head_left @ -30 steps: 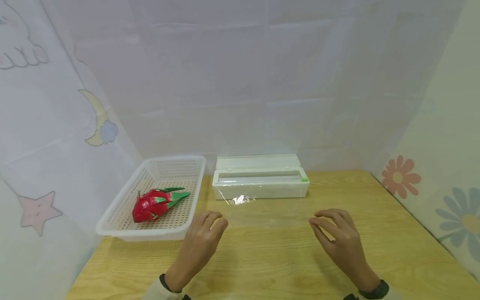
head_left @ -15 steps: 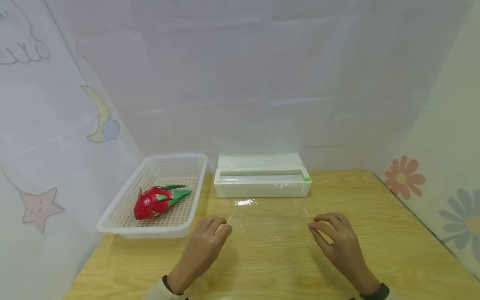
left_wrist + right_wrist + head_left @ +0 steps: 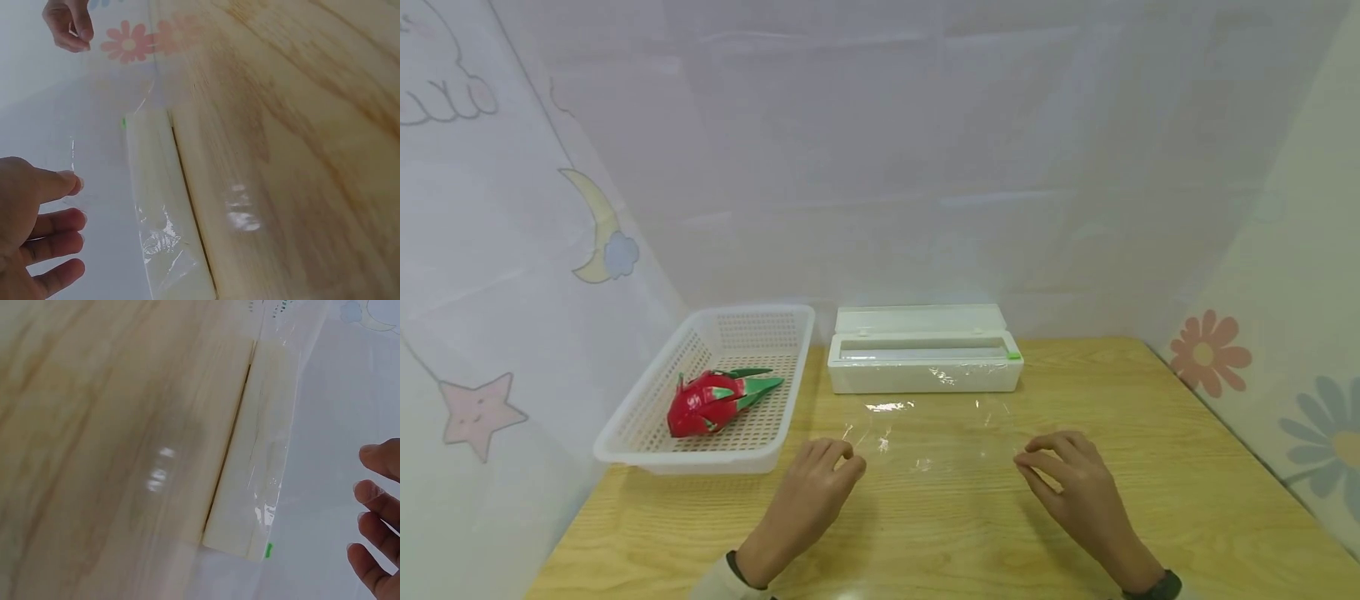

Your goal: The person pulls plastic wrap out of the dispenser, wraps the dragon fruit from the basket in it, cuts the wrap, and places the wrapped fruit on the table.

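A clear sheet of plastic wrap (image 3: 889, 407) stretches from the white wrap dispenser (image 3: 925, 380) toward me, showing mostly by its glints. My left hand (image 3: 811, 493) pinches its near left corner between thumb and fingers. At the near right corner my right hand (image 3: 1078, 492) pinches the film in the same way. The dispenser's lid (image 3: 921, 317) stands raised at the back, and a small green piece (image 3: 1013, 356) sits at the right end of its front edge. In the left wrist view the film (image 3: 165, 240) overlaps the box front, wrinkled and shiny.
Left of the dispenser stands a white plastic basket (image 3: 617, 454) with a red and green dragon fruit (image 3: 707, 407) in it. Both rest on a wooden table (image 3: 940, 550). A pale cloth backdrop (image 3: 880, 167) rises behind and on both sides.
Both hands have drawn back a little toward me, away from the dispenser, still pinching the wrap. Glints on the film have shifted, and the head view has tilted slightly.
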### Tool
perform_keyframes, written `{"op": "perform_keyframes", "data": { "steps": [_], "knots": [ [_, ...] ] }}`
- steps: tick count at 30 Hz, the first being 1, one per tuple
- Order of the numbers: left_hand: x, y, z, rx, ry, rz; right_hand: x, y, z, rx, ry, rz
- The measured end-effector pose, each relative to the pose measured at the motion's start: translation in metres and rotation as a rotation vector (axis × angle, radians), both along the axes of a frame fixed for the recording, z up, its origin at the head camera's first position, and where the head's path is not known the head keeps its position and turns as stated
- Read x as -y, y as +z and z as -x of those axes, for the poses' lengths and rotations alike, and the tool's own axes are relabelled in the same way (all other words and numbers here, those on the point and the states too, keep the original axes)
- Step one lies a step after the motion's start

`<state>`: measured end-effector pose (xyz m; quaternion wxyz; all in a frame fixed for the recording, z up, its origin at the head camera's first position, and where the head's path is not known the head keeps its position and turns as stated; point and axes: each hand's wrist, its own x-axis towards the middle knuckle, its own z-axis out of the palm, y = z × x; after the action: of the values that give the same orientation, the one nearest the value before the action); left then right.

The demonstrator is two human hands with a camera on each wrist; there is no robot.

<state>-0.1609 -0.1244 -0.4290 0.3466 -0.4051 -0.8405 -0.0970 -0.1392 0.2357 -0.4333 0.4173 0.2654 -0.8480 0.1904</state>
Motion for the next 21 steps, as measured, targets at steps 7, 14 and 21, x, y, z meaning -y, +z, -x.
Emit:
{"op": "perform_keyframes", "data": {
  "steps": [7, 14, 21],
  "knots": [
    [0.001, -0.008, 0.001, 0.037, 0.030, 0.078, -0.002, -0.005, 0.000, 0.023, 0.048, -0.067],
    [0.001, -0.018, 0.003, 0.055, 0.007, 0.103, -0.005, -0.010, 0.001, 0.061, 0.090, -0.125],
    [0.001, -0.023, 0.005, 0.090, 0.000, 0.124, -0.007, -0.013, 0.001, 0.103, 0.103, -0.162]
  ]
}}
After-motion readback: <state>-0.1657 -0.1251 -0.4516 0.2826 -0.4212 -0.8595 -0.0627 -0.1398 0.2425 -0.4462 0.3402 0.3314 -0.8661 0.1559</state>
